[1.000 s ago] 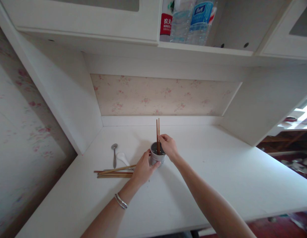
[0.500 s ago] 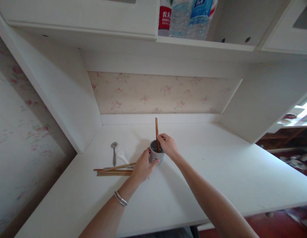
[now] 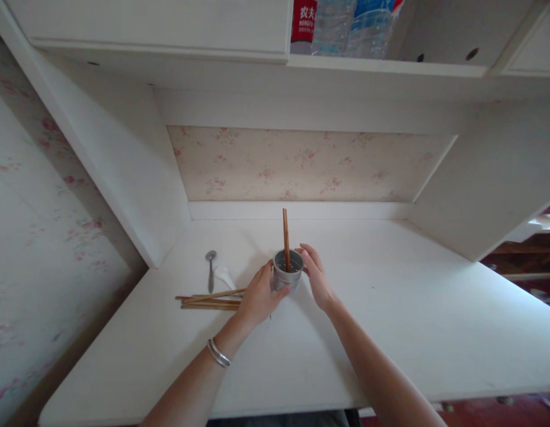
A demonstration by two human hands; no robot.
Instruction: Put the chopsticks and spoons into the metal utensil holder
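A grey cup-shaped holder (image 3: 287, 280) with small holes inside its bottom stands on the white desk. Two brown chopsticks (image 3: 286, 237) rise upright from it, side by side. My left hand (image 3: 261, 295) is wrapped round the holder's left and front, thumb across the near side. At the holder's right rim is my right hand (image 3: 317, 276), fingers loosely bent and apart, with nothing in them; whether the fingertips touch the rim I cannot tell. Left of my left hand lie several loose chopsticks (image 3: 210, 303), their right ends hidden behind it. Beyond them are a metal spoon (image 3: 211, 270) and a white spoon (image 3: 224, 276).
The white desk (image 3: 390, 320) has a side panel (image 3: 92, 160) at the left and another panel (image 3: 492, 172) at the right. Overhead, a shelf (image 3: 390, 66) holds plastic bottles (image 3: 332, 26). Floral wallpaper (image 3: 301, 166) covers the back.
My right hand has let go of the two chopsticks and moved down and right to the holder's rim. The chopsticks stay standing in it. The view has shifted slightly.
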